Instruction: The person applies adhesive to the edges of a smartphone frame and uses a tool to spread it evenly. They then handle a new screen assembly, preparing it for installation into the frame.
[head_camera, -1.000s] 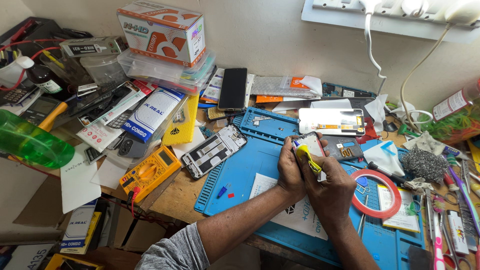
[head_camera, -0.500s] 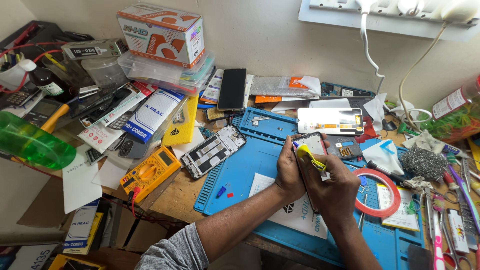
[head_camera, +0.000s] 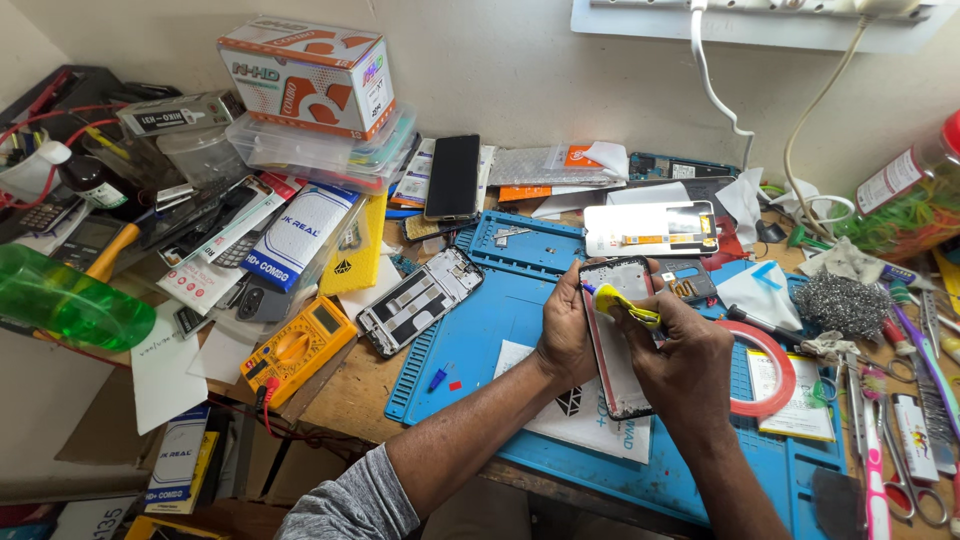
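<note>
While the left hand (head_camera: 568, 340) clasps the long edge of the phone screen assembly (head_camera: 618, 335), held tilted just above the blue work mat (head_camera: 480, 340), the right hand (head_camera: 685, 365) pinches a yellow pry tool (head_camera: 625, 303) closed between fingertips against the panel's upper end. Judged risk: excess leverage at that corner could crack the glass, or the tool could slip toward the left fingers. A loose phone frame (head_camera: 422, 300) and red tape roll (head_camera: 775, 370) crowd the mat, so a dropped panel may strike them.
</note>
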